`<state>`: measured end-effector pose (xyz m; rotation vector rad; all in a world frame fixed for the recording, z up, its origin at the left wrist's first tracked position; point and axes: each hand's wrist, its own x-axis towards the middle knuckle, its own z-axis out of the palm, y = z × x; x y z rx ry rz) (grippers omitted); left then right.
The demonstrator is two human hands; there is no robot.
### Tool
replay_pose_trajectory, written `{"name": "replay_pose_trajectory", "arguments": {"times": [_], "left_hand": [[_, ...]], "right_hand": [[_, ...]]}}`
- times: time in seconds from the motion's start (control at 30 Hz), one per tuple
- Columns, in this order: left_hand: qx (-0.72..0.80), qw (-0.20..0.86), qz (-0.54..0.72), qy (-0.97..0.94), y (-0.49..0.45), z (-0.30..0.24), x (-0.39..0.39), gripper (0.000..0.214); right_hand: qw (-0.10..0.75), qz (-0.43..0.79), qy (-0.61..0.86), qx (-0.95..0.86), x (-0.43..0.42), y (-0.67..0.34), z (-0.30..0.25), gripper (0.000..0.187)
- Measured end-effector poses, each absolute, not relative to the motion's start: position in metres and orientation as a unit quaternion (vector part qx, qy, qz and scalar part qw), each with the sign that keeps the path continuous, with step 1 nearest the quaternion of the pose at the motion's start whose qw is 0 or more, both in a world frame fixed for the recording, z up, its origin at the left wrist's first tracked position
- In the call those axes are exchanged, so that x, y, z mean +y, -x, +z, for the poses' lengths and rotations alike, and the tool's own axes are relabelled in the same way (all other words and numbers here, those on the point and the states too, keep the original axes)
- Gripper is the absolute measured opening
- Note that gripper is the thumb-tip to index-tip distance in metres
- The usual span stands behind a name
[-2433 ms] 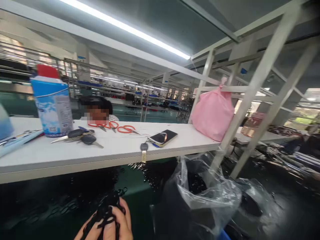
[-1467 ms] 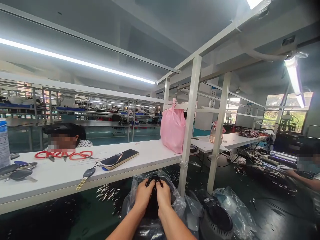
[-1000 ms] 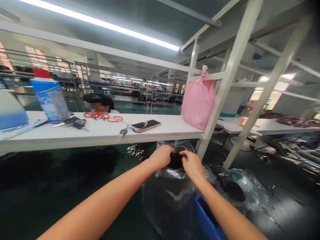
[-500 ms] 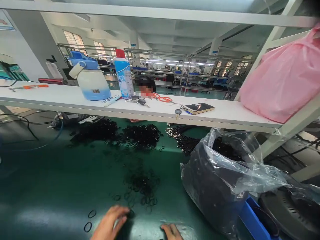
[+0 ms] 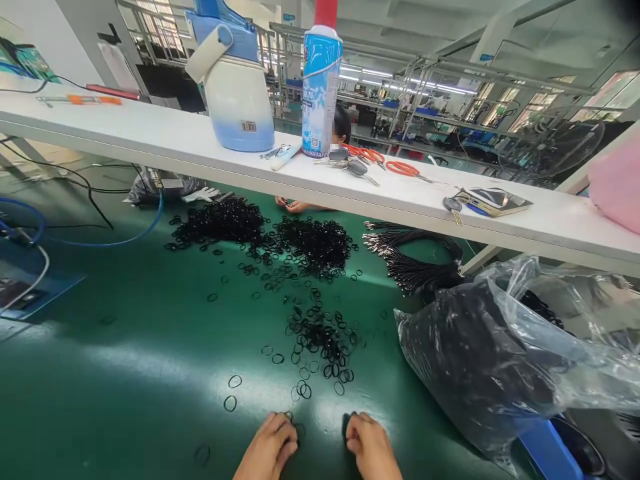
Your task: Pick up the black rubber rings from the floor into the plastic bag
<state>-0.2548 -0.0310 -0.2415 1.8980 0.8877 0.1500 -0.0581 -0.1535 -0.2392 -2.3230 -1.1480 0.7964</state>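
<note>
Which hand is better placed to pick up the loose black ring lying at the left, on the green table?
Probably the left hand: the loose ring lies on its side, while the right hand is farther away.

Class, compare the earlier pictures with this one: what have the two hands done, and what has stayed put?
Both hands left the mouth of the plastic bag and came down to the green table, left hand and right hand now resting among loose black rings. The jug, spray can and scissors kept their shelf places.

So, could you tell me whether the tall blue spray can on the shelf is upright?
Upright: the tall blue spray can stands on its base, red cap on top.
</note>
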Motion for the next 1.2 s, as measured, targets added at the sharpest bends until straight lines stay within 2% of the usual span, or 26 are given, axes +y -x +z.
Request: {"name": "replay_pose_trajectory", "arguments": {"times": [0.23,0.37,0.43,0.6,0.73,0.87,1.0,1.2], "left_hand": [[0.423,0.593,0.112,-0.676,0.234,-0.247,0.014,0.032],[0.439,0.661,0.132,-0.594,0.221,-0.256,0.014,0.049],[0.446,0.684,0.141,-0.56,0.218,-0.258,0.011,0.049],[0.476,0.699,0.165,-0.508,0.222,-0.252,0.012,0.035],[0.454,0.695,0.166,-0.532,0.217,-0.244,0.01,0.043],[0.403,0.692,0.157,-0.578,0.203,-0.236,0.001,0.051],[0.399,0.665,0.164,-0.609,0.205,-0.234,-0.001,0.048],[0.44,0.629,0.162,-0.619,0.232,-0.241,0.007,0.044]], "right_hand": [[0.355,0.308,0.782,-0.408,-0.082,0.061,-0.209,0.042],[0.392,0.363,0.75,-0.389,-0.065,0.086,-0.216,0.025],[0.406,0.37,0.75,-0.369,-0.065,0.092,-0.223,0.017],[0.449,0.372,0.751,-0.309,-0.076,0.079,-0.23,0.017],[0.477,0.433,0.719,-0.261,-0.078,0.074,-0.235,0.016],[0.482,0.458,0.696,-0.271,-0.075,0.082,-0.239,0.02],[0.455,0.408,0.717,-0.335,-0.078,0.086,-0.238,0.007],[0.376,0.348,0.758,-0.404,-0.073,0.096,-0.246,0.029]]}}
